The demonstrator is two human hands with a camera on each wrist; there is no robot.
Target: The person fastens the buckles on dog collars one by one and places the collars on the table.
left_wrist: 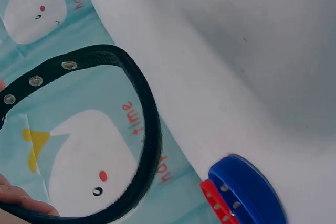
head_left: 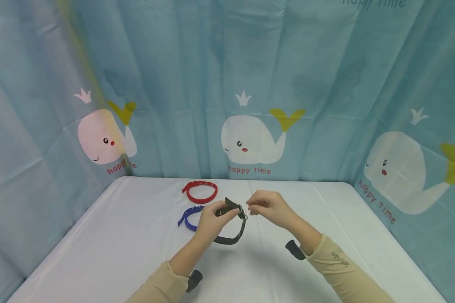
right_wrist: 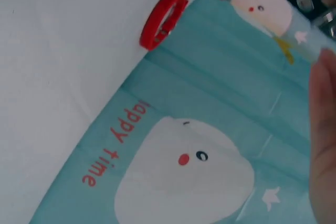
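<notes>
A dark, nearly black collar (head_left: 227, 241) with metal eyelets is held up over the table, its strap bent into a loop. My left hand (head_left: 211, 221) pinches it near the metal buckle (head_left: 240, 208), where the free strap tip points upward. A small metal ring hangs by the buckle. Just right of the buckle is my right hand (head_left: 271, 209), fingers loosely bent, with nothing seen between them. The left wrist view shows the loop of the dark collar (left_wrist: 153, 140) from close by. At the right edge of the right wrist view, part of my right hand (right_wrist: 324, 140) shows.
On the white table (head_left: 110, 252), a blue collar (head_left: 191, 226) lies behind my left hand, which partly covers it. Farther back lies a red collar (head_left: 201, 201), looped and buckled. A blue curtain (head_left: 174, 139) with whale prints surrounds the table's back and sides.
</notes>
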